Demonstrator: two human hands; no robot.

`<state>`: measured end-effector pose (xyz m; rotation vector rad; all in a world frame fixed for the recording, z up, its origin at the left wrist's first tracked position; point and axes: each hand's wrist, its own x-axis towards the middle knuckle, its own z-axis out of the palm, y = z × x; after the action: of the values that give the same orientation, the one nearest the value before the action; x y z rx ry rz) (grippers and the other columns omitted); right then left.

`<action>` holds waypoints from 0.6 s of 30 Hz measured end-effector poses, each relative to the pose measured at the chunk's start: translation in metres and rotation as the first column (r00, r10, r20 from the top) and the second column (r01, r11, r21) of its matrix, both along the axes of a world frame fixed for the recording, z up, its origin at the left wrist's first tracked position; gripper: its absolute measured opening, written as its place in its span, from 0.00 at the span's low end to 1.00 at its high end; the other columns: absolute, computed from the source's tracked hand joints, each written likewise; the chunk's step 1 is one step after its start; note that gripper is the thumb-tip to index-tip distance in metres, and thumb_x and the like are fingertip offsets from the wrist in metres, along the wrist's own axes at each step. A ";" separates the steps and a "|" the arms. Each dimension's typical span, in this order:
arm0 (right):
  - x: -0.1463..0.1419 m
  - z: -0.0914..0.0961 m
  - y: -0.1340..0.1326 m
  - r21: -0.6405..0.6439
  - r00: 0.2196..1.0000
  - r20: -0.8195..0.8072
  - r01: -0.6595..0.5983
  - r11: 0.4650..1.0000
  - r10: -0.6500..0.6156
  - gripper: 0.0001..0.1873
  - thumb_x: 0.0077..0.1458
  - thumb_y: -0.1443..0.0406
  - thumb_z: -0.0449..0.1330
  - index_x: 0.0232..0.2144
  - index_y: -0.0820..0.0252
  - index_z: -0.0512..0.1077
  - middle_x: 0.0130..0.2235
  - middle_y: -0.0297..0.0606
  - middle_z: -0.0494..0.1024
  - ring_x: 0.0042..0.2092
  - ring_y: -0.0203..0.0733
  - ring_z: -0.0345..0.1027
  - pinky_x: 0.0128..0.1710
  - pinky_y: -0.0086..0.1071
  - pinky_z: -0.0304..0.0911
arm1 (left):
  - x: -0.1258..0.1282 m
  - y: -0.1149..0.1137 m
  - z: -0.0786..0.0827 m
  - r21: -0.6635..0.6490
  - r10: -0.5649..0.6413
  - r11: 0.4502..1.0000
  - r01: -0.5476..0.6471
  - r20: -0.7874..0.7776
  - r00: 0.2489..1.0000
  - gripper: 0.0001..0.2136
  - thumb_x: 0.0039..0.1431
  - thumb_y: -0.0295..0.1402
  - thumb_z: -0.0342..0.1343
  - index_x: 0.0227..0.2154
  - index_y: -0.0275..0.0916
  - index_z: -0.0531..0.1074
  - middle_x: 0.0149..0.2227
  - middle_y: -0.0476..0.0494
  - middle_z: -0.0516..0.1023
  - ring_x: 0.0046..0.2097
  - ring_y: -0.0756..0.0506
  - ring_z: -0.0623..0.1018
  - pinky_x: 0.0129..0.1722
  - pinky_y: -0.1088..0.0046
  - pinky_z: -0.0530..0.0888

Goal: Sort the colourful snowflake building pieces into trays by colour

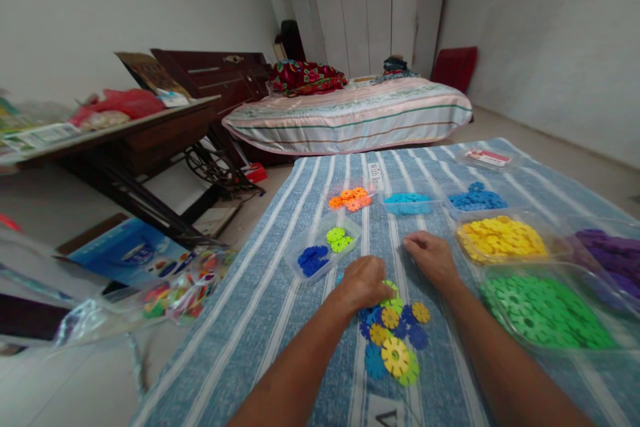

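Observation:
A loose pile of flower-shaped plastic discs (395, 355) in yellow, blue and lime green lies on the striped cloth. My left hand (367, 282) is over the pile's far edge, fingers curled down beside a lime-green disc (391, 296); its fingertips are hidden. To the right, just above the cloth, my right hand (429, 255) is closed with the fingers bent inward, and anything inside it is hidden. Beyond my left hand stands a clear divided tray (295, 244) holding dark blue discs (313, 260) and lime-green discs (340, 239).
Clear tubs hold orange discs (351, 198), light blue discs (407, 203), blue discs (477, 198), yellow discs (501, 238), green discs (547, 310) and purple discs (607, 257). A clear lid (487, 158) lies at the back right. Beyond the table is a bed (350, 124).

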<state>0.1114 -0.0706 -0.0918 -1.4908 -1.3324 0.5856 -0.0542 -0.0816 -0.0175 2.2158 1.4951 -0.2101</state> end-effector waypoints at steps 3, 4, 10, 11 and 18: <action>0.001 -0.002 0.001 0.002 1.000 -0.001 -0.007 1.000 0.007 0.12 0.46 0.57 0.55 0.24 0.58 0.74 0.28 0.36 0.77 0.31 0.41 0.69 0.34 0.33 0.62 | 0.000 -0.001 -0.004 -0.003 0.027 1.000 -0.027 0.103 0.994 0.10 0.39 0.37 0.62 0.23 0.38 0.70 0.25 0.50 0.72 0.30 0.48 0.72 0.27 0.76 0.64; 0.001 -0.003 0.001 0.001 1.000 -0.003 -0.011 1.000 0.011 0.12 0.46 0.57 0.55 0.24 0.58 0.74 0.27 0.36 0.76 0.31 0.41 0.68 0.34 0.34 0.62 | -0.001 -0.002 -0.004 -0.007 0.036 0.999 -0.036 0.159 0.987 0.09 0.39 0.35 0.62 0.22 0.38 0.69 0.24 0.51 0.71 0.29 0.49 0.71 0.26 0.77 0.63; 0.001 -0.003 0.001 0.006 0.998 -0.058 -0.026 1.000 0.026 0.13 0.46 0.57 0.55 0.24 0.59 0.74 0.27 0.36 0.76 0.30 0.41 0.68 0.33 0.33 0.63 | -0.027 0.017 0.024 0.063 0.088 0.989 -0.135 0.492 0.866 0.05 0.45 0.31 0.56 0.20 0.36 0.67 0.19 0.55 0.67 0.25 0.53 0.68 0.25 0.79 0.63; 0.000 -0.003 0.001 0.006 0.998 -0.062 -0.025 1.000 0.026 0.13 0.46 0.57 0.55 0.24 0.59 0.73 0.26 0.36 0.76 0.30 0.41 0.68 0.33 0.33 0.63 | -0.034 0.024 0.030 0.100 0.108 0.978 -0.183 0.508 0.854 0.06 0.45 0.32 0.56 0.20 0.36 0.67 0.19 0.55 0.67 0.24 0.53 0.68 0.25 0.79 0.63; 0.001 -0.003 0.002 -0.009 0.999 -0.038 -0.020 1.000 0.020 0.12 0.46 0.58 0.55 0.24 0.58 0.74 0.27 0.36 0.76 0.31 0.41 0.69 0.34 0.33 0.63 | -0.071 0.066 0.036 0.242 0.234 0.904 -0.354 0.414 0.880 0.05 0.45 0.31 0.54 0.20 0.36 0.68 0.17 0.55 0.67 0.23 0.53 0.69 0.24 0.79 0.64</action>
<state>0.1122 -0.0683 -0.0946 -1.4684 -1.3186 0.6305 -0.1248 -0.0158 0.0183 2.0512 1.7026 0.5593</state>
